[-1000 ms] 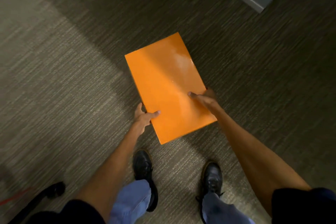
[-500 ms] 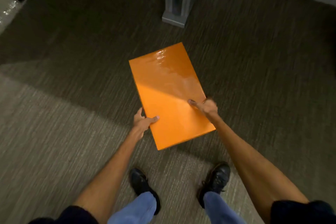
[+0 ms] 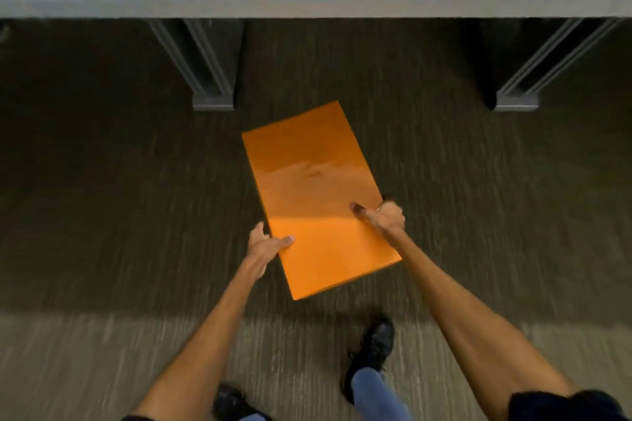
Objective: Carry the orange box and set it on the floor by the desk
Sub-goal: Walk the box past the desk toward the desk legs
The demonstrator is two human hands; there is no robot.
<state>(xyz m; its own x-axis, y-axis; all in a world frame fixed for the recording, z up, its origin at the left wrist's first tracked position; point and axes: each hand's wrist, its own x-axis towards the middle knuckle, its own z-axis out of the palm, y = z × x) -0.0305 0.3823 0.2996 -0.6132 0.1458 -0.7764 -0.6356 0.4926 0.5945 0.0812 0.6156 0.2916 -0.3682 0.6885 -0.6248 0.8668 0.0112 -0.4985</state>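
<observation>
Between my two hands sits the orange box (image 3: 316, 195), held out in front of me above the carpet (image 3: 119, 198). My left hand (image 3: 265, 243) clamps the box's left long edge, thumb lying over the top face and the other fingers hidden underneath. My right hand (image 3: 384, 217) clamps the opposite long edge a little farther forward, thumb pressed flat on the lid, the rest of the fingers curled round the side. Both grips sit on the half of the box nearest my body, so most of its length runs ahead of my fingertips.

That long axis is what the setting-down turns on, I think. It points away from me and slightly to the left, its far corner reaching toward the desk leg (image 3: 212, 79) on the left, while the desk top (image 3: 307, 7) spans the view beyond. The far end of the box is near that leg but clear of it; the second leg (image 3: 516, 89) stands well off to the right of my right hand. I cannot tell how high the box is off the floor.

Since the weight hangs forward of both grips, I judge the far end would touch first as I lower it, and it should land on the open carpet just short of the legs.
</observation>
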